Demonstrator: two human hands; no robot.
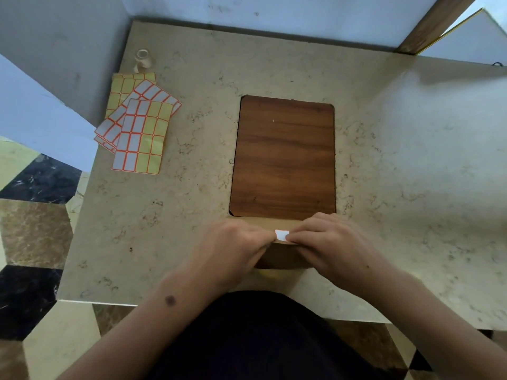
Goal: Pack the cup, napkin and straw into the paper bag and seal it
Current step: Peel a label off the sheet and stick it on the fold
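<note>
A brown paper bag (pixel 279 256) stands at the near edge of the table, its top folded over. A small white sticker (pixel 282 235) lies on the folded top. My left hand (pixel 233 248) and my right hand (pixel 332 242) grip the bag's top from either side, with fingertips pressed at the two ends of the sticker. The cup, napkin and straw are not visible.
A wooden board (pixel 284 157) lies on the beige stone table (pixel 397 160) just beyond the bag. Sheets of white and yellow stickers (pixel 140 124) lie at the far left, with a small tape roll (pixel 142 59) behind them. Walls close off the far side.
</note>
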